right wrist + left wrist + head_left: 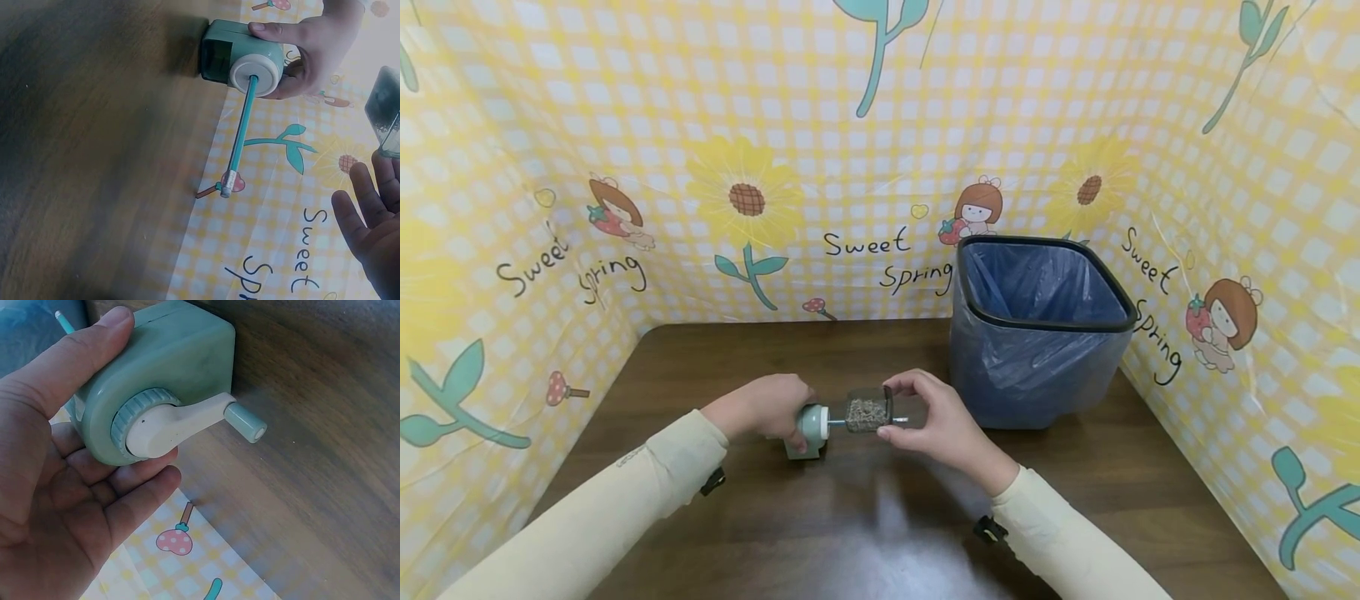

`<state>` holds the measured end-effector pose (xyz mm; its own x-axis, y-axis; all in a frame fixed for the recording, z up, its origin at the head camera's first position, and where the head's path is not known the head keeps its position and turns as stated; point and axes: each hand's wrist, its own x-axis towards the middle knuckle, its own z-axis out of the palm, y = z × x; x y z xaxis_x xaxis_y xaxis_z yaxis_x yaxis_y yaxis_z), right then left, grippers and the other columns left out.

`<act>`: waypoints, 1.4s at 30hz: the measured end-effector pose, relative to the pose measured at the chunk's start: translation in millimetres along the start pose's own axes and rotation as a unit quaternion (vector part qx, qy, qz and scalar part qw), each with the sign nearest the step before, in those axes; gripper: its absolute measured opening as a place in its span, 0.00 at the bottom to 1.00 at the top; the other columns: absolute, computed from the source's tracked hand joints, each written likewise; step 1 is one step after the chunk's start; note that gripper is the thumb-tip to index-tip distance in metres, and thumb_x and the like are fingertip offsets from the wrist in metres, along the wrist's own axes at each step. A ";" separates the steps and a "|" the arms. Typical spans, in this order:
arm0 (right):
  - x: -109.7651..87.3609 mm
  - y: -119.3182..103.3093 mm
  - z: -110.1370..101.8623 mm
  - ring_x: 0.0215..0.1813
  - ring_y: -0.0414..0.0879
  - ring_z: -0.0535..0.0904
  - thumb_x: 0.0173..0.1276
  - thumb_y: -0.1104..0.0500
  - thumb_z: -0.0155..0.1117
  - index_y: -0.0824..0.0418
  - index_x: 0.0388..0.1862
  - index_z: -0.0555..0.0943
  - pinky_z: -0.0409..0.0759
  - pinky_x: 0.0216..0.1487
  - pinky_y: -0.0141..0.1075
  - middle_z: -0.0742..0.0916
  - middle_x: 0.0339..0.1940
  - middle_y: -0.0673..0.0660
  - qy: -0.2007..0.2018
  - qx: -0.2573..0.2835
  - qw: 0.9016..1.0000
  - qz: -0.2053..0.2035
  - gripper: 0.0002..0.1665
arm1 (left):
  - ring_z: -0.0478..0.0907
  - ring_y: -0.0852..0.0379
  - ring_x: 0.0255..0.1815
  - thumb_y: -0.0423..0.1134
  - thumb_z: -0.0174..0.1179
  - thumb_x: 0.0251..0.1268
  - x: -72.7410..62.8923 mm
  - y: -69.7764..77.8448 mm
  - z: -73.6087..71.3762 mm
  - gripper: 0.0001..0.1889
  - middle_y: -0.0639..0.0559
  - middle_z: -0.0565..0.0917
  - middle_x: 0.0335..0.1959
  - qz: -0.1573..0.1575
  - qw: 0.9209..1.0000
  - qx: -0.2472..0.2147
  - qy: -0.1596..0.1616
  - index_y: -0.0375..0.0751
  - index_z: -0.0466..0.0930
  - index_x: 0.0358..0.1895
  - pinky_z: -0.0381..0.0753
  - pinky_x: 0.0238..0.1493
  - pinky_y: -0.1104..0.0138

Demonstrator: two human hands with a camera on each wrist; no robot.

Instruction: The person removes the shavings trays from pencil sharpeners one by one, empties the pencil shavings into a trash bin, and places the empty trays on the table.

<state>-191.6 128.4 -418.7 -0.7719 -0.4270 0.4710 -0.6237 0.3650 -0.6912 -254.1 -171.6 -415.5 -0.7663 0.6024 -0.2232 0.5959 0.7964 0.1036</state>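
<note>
1. Left hand: grips the pencil sharpener, thumb laid along one side of the body and fingers at the opposite side.
2. Sharpener position: near the middle of the wooden surface, left of the right hand. Whether its base touches the surface cannot be told.
3. Sharpener body: green housing. A white crank with a green knob projects from one end; a round white collar is fitted at the other. A dark opening shows beside the collar.
4. Pencil: teal shaft seated in the collar, eraser end pointing away from the housing.
5. Right hand: pinches the transparent container at one end between thumb and fingers.
6. Container: separate from the housing; holds greyish shavings. It overlaps the pencil in the head view; the right wrist view shows the two apart.
7. Bin: stands on the surface beyond the right hand, at the right rear. A blue liner covers its inside; the rim is black.
8. Backdrop: yellow-and-white checked sheet printed with flowers and lettering, enclosing the rear and both sides.
</note>
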 end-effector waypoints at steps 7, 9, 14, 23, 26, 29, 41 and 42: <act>0.6 -2.4 -4.7 0.55 0.40 0.81 0.54 0.54 0.84 0.52 0.56 0.80 0.80 0.60 0.43 0.85 0.52 0.42 0.003 -0.002 1.000 0.003 0.32 | 0.77 0.62 0.28 0.56 0.82 0.42 0.1 0.0 0.5 0.26 0.59 0.83 0.30 -0.004 1.000 -0.001 0.000 0.45 0.82 0.38 0.80 0.32 0.64; 0.4 -2.8 -5.5 0.55 0.40 0.81 0.54 0.54 0.84 0.52 0.57 0.80 0.80 0.60 0.43 0.85 0.52 0.42 0.003 -0.001 1.000 0.006 0.32 | 0.77 0.62 0.28 0.56 0.82 0.42 0.2 -0.2 0.6 0.26 0.59 0.83 0.30 -0.004 1.000 0.000 0.001 0.45 0.82 0.38 0.80 0.33 0.64; 0.7 -5.7 -7.5 0.55 0.42 0.81 0.54 0.54 0.84 0.54 0.57 0.80 0.80 0.60 0.45 0.85 0.52 0.44 0.000 0.006 1.000 0.013 0.32 | 0.77 0.62 0.28 0.56 0.83 0.42 0.2 -0.9 2.0 0.26 0.59 0.83 0.30 -0.002 1.000 0.001 0.004 0.45 0.83 0.38 0.81 0.33 0.64; 3.9 -9.7 -15.5 0.56 0.42 0.81 0.55 0.53 0.84 0.51 0.57 0.80 0.79 0.60 0.42 0.85 0.52 0.42 0.004 -0.009 1.000 0.005 0.32 | 0.76 0.63 0.27 0.57 0.83 0.41 0.4 -3.3 4.7 0.26 0.60 0.82 0.29 0.005 1.000 -0.005 0.008 0.46 0.83 0.38 0.79 0.31 0.66; 5.8 -9.3 -18.2 0.57 0.43 0.81 0.55 0.53 0.84 0.52 0.57 0.80 0.79 0.61 0.42 0.85 0.52 0.42 0.010 -0.010 1.000 0.002 0.32 | 0.76 0.63 0.27 0.57 0.83 0.41 0.9 -3.9 4.6 0.26 0.61 0.82 0.29 0.005 1.000 -0.005 0.009 0.46 0.83 0.38 0.79 0.32 0.66; 7.5 -10.0 -20.8 0.57 0.44 0.81 0.55 0.53 0.84 0.52 0.57 0.80 0.78 0.63 0.43 0.85 0.52 0.42 0.013 -0.009 1.000 0.001 0.32 | 0.76 0.63 0.28 0.57 0.83 0.41 0.6 -3.5 3.9 0.26 0.60 0.82 0.29 0.006 1.000 -0.006 0.010 0.46 0.83 0.38 0.80 0.32 0.65; 11.6 -14.7 -27.6 0.57 0.45 0.80 0.56 0.52 0.83 0.52 0.57 0.80 0.78 0.62 0.45 0.84 0.52 0.43 0.012 -0.016 1.000 0.006 0.31 | 0.77 0.63 0.29 0.57 0.82 0.43 0.6 -2.8 2.6 0.26 0.60 0.83 0.31 -0.002 1.000 -0.007 0.000 0.46 0.83 0.39 0.81 0.34 0.65; 11.9 -15.4 -28.1 0.57 0.46 0.81 0.56 0.52 0.83 0.52 0.57 0.80 0.78 0.62 0.45 0.84 0.52 0.44 0.012 -0.017 1.000 0.005 0.31 | 0.77 0.63 0.29 0.57 0.82 0.43 0.5 -2.9 2.4 0.26 0.60 0.83 0.31 -0.004 1.000 -0.006 -0.001 0.46 0.83 0.39 0.81 0.34 0.65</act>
<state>-194.6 140.9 -387.1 -0.7805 -0.4034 0.4775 -0.6195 0.3969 -0.6773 -255.7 -173.7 -418.3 -0.7699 0.5966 -0.2265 0.5873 0.8012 0.1143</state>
